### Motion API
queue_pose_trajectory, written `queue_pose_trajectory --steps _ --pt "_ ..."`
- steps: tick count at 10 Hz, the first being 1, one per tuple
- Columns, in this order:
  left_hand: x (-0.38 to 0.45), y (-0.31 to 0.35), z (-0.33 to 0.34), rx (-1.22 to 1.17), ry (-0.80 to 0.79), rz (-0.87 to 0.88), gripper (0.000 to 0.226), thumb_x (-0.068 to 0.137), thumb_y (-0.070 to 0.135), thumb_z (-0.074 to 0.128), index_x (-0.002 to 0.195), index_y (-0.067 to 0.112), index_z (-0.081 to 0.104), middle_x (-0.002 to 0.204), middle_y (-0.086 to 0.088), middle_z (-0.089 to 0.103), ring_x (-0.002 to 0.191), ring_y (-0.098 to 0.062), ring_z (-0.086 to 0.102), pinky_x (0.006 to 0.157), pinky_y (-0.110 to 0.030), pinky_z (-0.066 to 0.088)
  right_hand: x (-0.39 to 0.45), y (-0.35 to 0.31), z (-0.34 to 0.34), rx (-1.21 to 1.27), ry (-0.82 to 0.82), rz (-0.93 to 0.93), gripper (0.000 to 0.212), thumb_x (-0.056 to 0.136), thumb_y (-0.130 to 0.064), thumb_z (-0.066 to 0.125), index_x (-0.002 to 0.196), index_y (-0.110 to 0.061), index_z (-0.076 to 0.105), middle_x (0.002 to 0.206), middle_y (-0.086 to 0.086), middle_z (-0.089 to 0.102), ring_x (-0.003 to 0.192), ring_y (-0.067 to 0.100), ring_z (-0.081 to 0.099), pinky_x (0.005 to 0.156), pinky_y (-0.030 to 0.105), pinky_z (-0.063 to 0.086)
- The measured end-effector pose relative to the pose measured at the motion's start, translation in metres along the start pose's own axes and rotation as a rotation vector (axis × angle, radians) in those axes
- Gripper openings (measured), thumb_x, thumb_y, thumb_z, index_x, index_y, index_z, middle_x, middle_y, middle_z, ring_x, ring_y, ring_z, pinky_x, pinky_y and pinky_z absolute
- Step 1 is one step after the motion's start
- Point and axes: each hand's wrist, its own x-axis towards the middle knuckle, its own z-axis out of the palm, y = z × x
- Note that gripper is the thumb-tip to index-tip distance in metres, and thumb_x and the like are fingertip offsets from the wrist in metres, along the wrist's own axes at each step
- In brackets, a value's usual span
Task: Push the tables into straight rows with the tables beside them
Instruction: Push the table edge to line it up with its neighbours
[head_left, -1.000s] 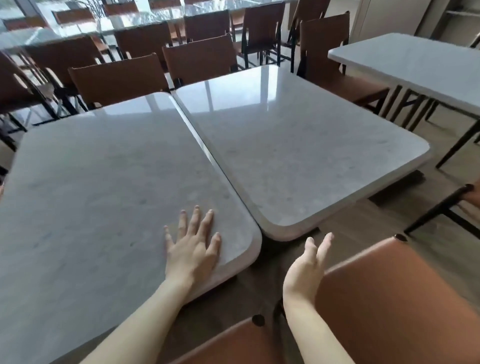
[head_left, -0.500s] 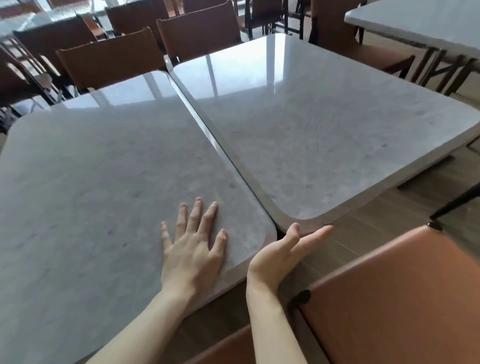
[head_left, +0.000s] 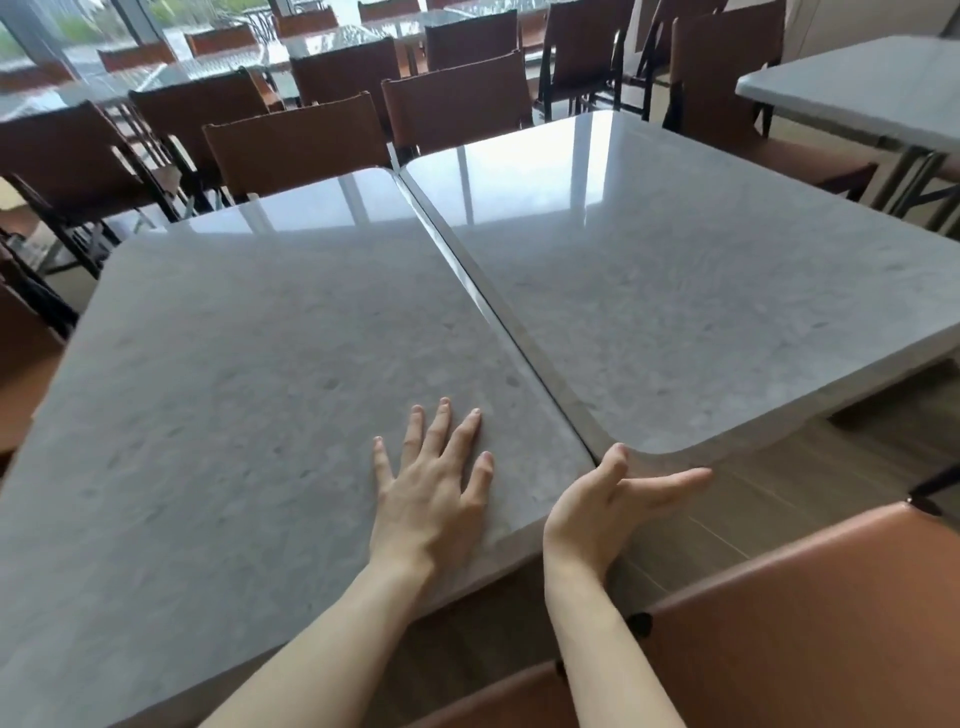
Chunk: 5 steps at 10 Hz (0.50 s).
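Left hand (head_left: 434, 493) lies flat, steadying the left surface (head_left: 234, 395); right hand (head_left: 610, 501), fingers straight, presses the right surface's (head_left: 701, 312) near edge to square it up.

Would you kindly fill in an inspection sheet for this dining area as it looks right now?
Surface: left table and right table, grey marble tops, bare.
Job's things: the two tables sit side by side along a narrow seam; the right table's near edge lies farther from the person than the left's.
Clutter: nothing seen.
Hands: left hand flat on the left table; right hand open, fingers along the right table's near corner edge.
Cables: nothing seen.
Surroundings: brown chairs, another table, windows, wooden floor.
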Motion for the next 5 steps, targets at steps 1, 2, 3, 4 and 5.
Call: queue_pose_trajectory --steps 1,2,3,4,5 --pt "-0.010 0.003 -0.004 -0.133 0.143 0.066 0.068 0.095 0.057 0.011 0.150 0.033 0.041 0.169 0.009 0.013 0.156 -0.008 0.003 0.126 -0.042 -0.005 -0.013 -0.023 -0.021 -0.394 -0.079 -0.214 0.090 0.090 -0.064 0.030 0.160 -0.029 -0.015 0.169 0.008 -0.017 0.157 0.028 -0.009 0.123 0.064 0.009" --pt "-0.038 -0.016 -0.008 0.003 0.141 0.156 0.080 0.088 0.064 0.005 0.154 0.031 0.037 0.170 0.009 0.008 0.157 -0.013 0.005 0.125 -0.040 -0.003 -0.026 -0.029 -0.026 -0.605 -0.332 -0.795 0.068 0.098 -0.046 0.034 0.159 -0.017 0.024 0.171 0.004 -0.003 0.158 0.017 -0.005 0.125 0.052 -0.001" --pt "-0.071 -0.076 -0.020 0.298 0.036 0.280 0.087 0.083 0.081 0.022 0.160 0.043 0.011 0.168 0.011 0.000 0.158 -0.023 0.005 0.122 -0.063 0.002 -0.027 -0.035 -0.019 -0.880 -0.737 -1.052 0.067 0.097 -0.055 0.024 0.153 -0.022 0.042 0.170 0.004 0.017 0.158 0.020 0.009 0.125 0.049 -0.004" --pt "-0.094 -0.126 -0.036 0.483 -0.038 0.316 0.108 0.065 0.087 0.046 0.158 0.050 0.004 0.167 -0.001 0.025 0.150 -0.042 0.029 0.106 -0.080 0.023 -0.026 -0.022 -0.017 -1.077 -0.853 -1.097 0.076 0.091 -0.062 0.020 0.153 -0.024 0.044 0.164 0.001 0.035 0.154 0.020 0.026 0.125 0.051 0.009" --pt "-0.097 -0.134 -0.039 0.441 -0.054 0.232 0.106 0.057 0.086 0.040 0.142 0.069 -0.022 0.170 -0.003 0.010 0.154 -0.044 0.012 0.109 -0.078 0.017 -0.027 -0.013 -0.016 -1.033 -0.708 -1.158 0.067 0.089 -0.057 0.035 0.140 -0.021 0.061 0.148 0.003 0.057 0.140 0.024 0.051 0.116 0.058 0.034"
